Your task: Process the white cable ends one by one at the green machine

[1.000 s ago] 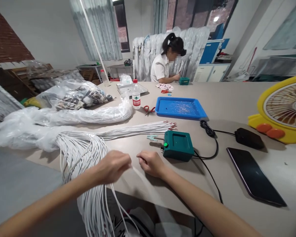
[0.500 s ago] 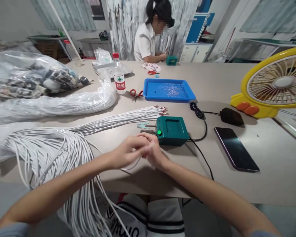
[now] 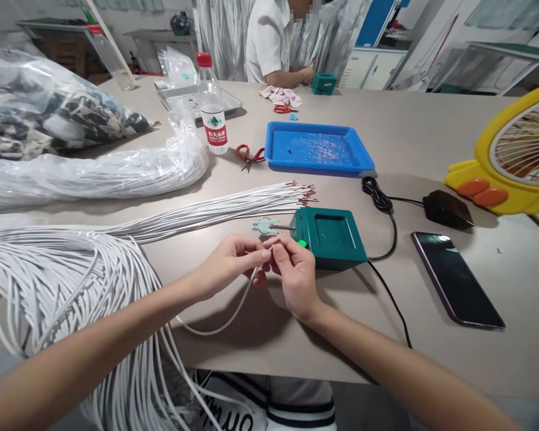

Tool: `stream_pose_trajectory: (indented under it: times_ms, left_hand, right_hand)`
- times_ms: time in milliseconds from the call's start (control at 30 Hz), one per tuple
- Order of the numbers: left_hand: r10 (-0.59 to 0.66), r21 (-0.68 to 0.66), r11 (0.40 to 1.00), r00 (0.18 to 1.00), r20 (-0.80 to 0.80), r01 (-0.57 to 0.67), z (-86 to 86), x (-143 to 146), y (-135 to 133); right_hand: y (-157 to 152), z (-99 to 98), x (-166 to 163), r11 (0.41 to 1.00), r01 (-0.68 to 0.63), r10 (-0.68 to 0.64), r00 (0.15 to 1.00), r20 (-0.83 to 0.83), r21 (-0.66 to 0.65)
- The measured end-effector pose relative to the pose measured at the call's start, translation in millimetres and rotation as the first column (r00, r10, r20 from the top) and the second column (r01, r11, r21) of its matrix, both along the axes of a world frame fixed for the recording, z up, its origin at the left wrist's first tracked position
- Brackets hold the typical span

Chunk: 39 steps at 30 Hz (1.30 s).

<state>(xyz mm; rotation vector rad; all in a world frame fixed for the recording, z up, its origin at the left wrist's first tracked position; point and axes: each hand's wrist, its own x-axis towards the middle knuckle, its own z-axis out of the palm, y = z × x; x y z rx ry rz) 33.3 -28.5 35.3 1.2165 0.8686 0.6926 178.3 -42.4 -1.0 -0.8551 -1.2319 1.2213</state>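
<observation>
Between finger and thumb, my left hand (image 3: pixel 236 263) pinches a white cable (image 3: pixel 233 320) close to its end. My right hand (image 3: pixel 294 272) pinches the tip of that same cable, fingertips almost touching the left ones. Just beyond the hands sits a green machine (image 3: pixel 330 236) with a green button and a metal shaft carrying a pale green clip-like piece (image 3: pixel 266 225). A row of white cables (image 3: pixel 215 209) with reddish-brown ends lies behind it. More white cables (image 3: pixel 85 287) are heaped at the left and hang over the table edge.
A blue tray (image 3: pixel 318 167) holding small scraps lies behind the machine, with red-handled snips (image 3: pixel 248 157) beside it. A water bottle (image 3: pixel 214 120) stands nearby. At the right are a phone (image 3: pixel 458 281), a black adapter (image 3: pixel 448 209) and a yellow fan (image 3: pixel 483 173). A co-worker (image 3: pixel 269 48) sits opposite.
The view has tilted downward. My hands have moved from a blurred, overlapping pose to fingertips meeting at the cable's end, with the right hand turned more upright.
</observation>
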Motion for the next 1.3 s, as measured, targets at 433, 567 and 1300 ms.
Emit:
stream_pose_trajectory:
  times_ms: [433, 567, 1300]
  left_hand:
    - [-0.050, 0.037, 0.998, 0.997, 0.065, 0.048, 6.4, -2.9, -1.5]
    - [-0.078, -0.001, 0.997, 0.985, 0.157, 0.079, 5.3, -4.4, -0.9]
    - [-0.051, -0.063, 0.996, 0.982, 0.182, 0.063, 2.5, -0.5, -10.0]
  right_hand:
    - [-4.0, 7.3, 5.0, 0.987, -0.013, -0.003, 0.995, 0.097, 0.158]
    - [-4.9, 16.4, 3.7, 0.976, 0.035, -0.060, 0.992, 0.112, 0.215]
    - [-4.0, 5.3, 28.4, 0.839, 0.074, -0.305, 0.884, 0.354, 0.539]
